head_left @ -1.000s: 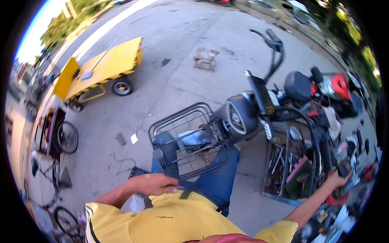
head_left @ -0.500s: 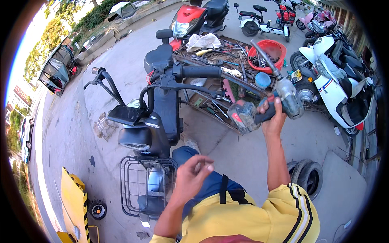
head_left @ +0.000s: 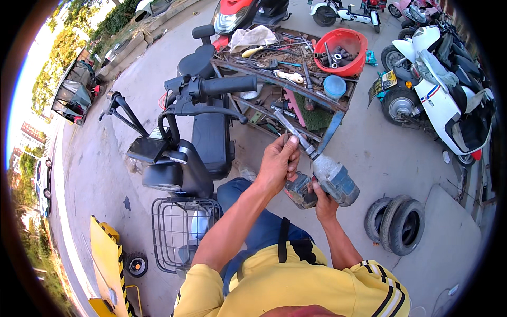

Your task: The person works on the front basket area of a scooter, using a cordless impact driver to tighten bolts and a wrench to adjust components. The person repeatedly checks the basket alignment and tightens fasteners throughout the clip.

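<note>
Grey-black cordless impact driver (head_left: 337,182): drawn toward left hand (head_left: 278,165).
Right hand (head_left: 325,205): holds driver.
Left fingers (head_left: 291,158): curled beside silver metal shaft (head_left: 304,142); contents unclear.
Effect: both hands at driver.

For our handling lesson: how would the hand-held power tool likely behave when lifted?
The power tool probably feels heavy for its size, given its bulky build and chunky battery pack. Its straight, metallic-looking shaft should stay stiff.

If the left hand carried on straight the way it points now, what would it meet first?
Most likely the metal shaft of the power tool held in the right hand. The left hand looks very near that shaft or touching it; depth is unclear here, so I cannot tell which.
</note>
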Tool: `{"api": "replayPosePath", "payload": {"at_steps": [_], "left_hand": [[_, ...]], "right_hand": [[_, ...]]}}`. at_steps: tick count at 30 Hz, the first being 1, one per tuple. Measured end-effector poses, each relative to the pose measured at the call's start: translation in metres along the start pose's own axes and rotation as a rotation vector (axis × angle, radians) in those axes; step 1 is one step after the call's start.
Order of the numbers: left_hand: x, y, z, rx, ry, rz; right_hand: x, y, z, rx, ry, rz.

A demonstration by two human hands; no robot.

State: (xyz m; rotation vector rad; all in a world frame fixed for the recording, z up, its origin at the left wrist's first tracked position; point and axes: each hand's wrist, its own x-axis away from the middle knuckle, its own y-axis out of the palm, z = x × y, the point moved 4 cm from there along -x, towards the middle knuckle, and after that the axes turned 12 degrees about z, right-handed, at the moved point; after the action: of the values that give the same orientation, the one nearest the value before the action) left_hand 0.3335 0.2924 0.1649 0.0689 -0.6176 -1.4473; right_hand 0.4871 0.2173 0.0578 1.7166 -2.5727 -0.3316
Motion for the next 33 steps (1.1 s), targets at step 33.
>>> {"api": "replayPosePath", "payload": {"at_steps": [33], "left_hand": [[-0.204, 0.108, 0.089, -0.295, 0.334, 0.135]], "right_hand": [[0.063, -0.106, 0.06, 0.227, 0.3, 0.072]]}}
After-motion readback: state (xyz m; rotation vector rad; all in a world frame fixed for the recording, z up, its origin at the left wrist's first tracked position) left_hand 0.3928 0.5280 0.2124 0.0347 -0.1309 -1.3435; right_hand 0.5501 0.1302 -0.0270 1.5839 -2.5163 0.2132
